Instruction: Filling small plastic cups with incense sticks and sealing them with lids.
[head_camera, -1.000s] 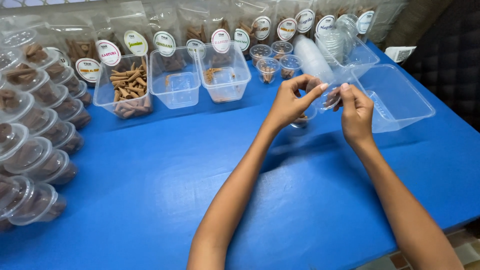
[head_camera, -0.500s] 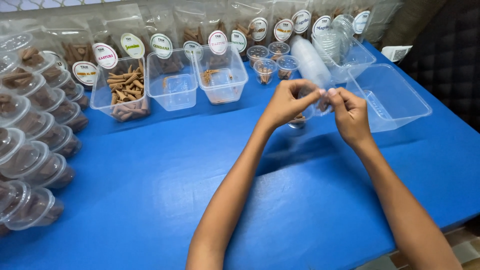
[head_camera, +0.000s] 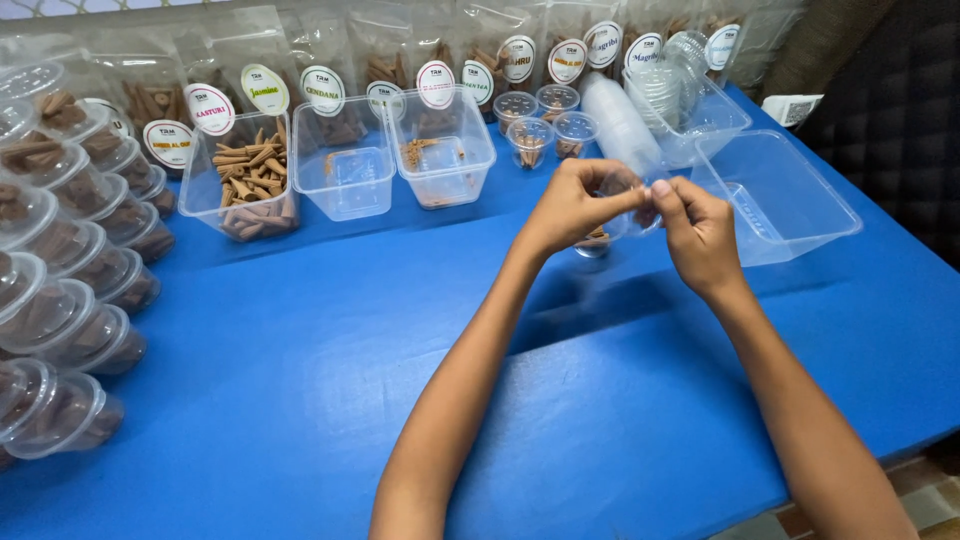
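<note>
Left hand (head_camera: 572, 205) and right hand (head_camera: 698, 232) meet above the blue table (head_camera: 300, 380), both pinching a small clear plastic cup (head_camera: 628, 200) between fingertips. A second small cup (head_camera: 594, 240) holding brown cones stands just below them. An empty clear tub (head_camera: 790, 195) sits to the right.

We see a plain blue table (head_camera: 300, 400). The tubs (head_camera: 345, 160) and the cup (head_camera: 625, 195) are clear and colourless. The cones (head_camera: 250, 175) are tan-brown. The bag labels (head_camera: 322, 90) are white ovals with coloured borders.
</note>
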